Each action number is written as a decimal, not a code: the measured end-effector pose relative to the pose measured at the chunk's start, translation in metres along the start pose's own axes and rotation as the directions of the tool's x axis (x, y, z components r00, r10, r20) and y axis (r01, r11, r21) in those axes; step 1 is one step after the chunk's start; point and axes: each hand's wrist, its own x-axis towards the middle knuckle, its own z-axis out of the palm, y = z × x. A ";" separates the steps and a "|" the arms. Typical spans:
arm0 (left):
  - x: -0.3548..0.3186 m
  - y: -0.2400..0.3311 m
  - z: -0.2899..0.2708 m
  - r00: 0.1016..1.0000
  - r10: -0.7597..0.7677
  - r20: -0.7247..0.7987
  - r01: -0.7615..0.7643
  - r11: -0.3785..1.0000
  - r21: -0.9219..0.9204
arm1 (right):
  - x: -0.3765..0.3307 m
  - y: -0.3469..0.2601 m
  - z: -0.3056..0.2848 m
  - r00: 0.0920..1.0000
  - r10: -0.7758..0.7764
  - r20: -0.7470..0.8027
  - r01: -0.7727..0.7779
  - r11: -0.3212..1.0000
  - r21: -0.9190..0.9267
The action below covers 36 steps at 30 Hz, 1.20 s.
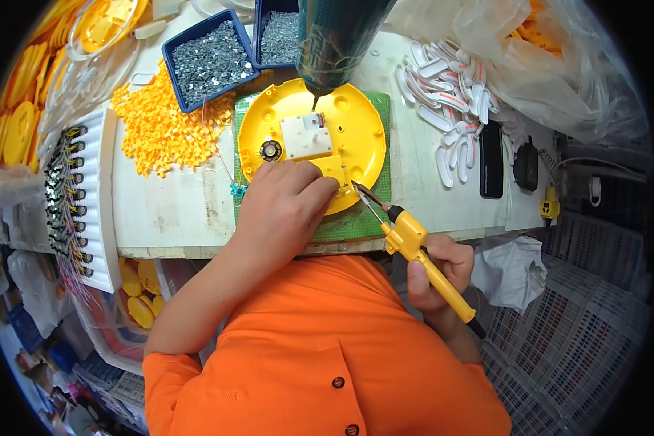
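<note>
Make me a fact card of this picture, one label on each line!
Left hand: over the round yellow shell's near edge
Right hand: gripping a yellow soldering iron, its end over the shell
Under shell: green mat
Inside shell: white box, round black part
Above: dark green tool, pointing down
Left side: heap of small yellow pieces
Right side: white curved pieces

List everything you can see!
Shell: one, yellow, on mat
Mat: one, green, on table
Box: one, white, in shell
Disc: one, black, in shell
Driver: one, dark green, above shell
Bins: two, blue, table's back
Bits: many, yellow, left of mat
Handles: many, white, right of mat
Tray: one, white, table's left
Crates: several, grey, lower right
Soldering iron: one, yellow, near shell
Shirt: one, orange, bottom
Left hand: one, over shell
Right hand: one, round soldering iron
</note>
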 end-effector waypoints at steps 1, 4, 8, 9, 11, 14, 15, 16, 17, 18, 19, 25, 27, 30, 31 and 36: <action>0.000 0.000 0.001 1.000 0.012 0.016 -0.013 0.998 0.067 | 0.001 -0.002 0.000 1.000 0.015 0.013 -0.014 0.998 -0.053; 0.000 -0.001 0.002 0.998 0.065 0.019 -0.067 0.990 0.124 | -0.009 0.008 0.001 0.999 -0.017 -0.040 0.014 0.998 -0.069; 0.001 -0.002 0.006 0.995 0.098 -0.004 -0.097 0.986 0.133 | -0.009 0.008 0.000 0.999 -0.030 -0.030 0.028 0.997 -0.076; 0.000 -0.001 0.007 0.996 0.087 -0.009 -0.085 0.987 0.134 | -0.007 0.006 0.000 0.999 -0.035 -0.008 0.034 0.996 -0.087; -0.001 0.000 0.007 0.997 0.075 -0.013 -0.073 0.988 0.136 | -0.006 0.007 0.000 0.999 -0.040 0.014 0.041 0.995 -0.095; -0.001 0.000 0.008 0.998 0.062 -0.027 -0.058 0.988 0.140 | -0.006 0.009 0.001 0.998 -0.066 0.021 0.068 0.993 -0.098; -0.002 0.000 0.009 0.997 0.061 -0.038 -0.055 0.988 0.144 | -0.006 0.009 0.001 0.997 -0.067 0.023 0.069 0.992 -0.102; -0.002 0.000 0.010 0.997 0.059 -0.049 -0.051 0.988 0.148 | -0.006 0.009 0.001 0.997 -0.068 0.026 0.071 0.992 -0.105; -0.002 0.000 0.010 0.997 0.058 -0.049 -0.050 0.988 0.148 | -0.008 0.008 0.000 0.997 -0.068 0.027 0.071 0.992 -0.105; -0.002 0.000 0.010 0.997 0.056 -0.047 -0.048 0.986 0.161 | -0.011 0.007 -0.002 0.997 -0.029 0.077 0.034 0.997 -0.064; -0.003 0.001 0.011 0.998 0.055 -0.044 -0.046 0.984 0.174 | -0.013 0.007 -0.004 0.992 0.008 0.128 -0.005 1.000 -0.024; -0.003 0.001 0.012 0.997 0.051 -0.052 -0.039 0.980 0.198 | -0.011 0.005 -0.003 0.994 -0.004 0.110 0.010 0.998 -0.057; -0.003 0.001 0.013 0.997 0.051 -0.050 -0.040 0.978 0.203 | -0.006 0.010 0.002 0.997 -0.066 0.049 0.070 0.993 -0.090; -0.004 0.001 0.014 0.998 0.050 -0.047 -0.038 0.975 0.220 | -0.004 0.012 0.002 0.994 -0.110 0.028 0.112 0.989 -0.092; -0.004 0.001 0.014 0.998 0.050 -0.045 -0.039 0.973 0.229 | -0.005 0.012 0.001 0.994 -0.091 0.064 0.095 0.994 -0.059; -0.003 0.001 0.014 0.997 0.058 -0.046 -0.045 0.968 0.246 | -0.013 0.006 -0.005 0.990 -0.027 0.137 0.031 0.999 -0.033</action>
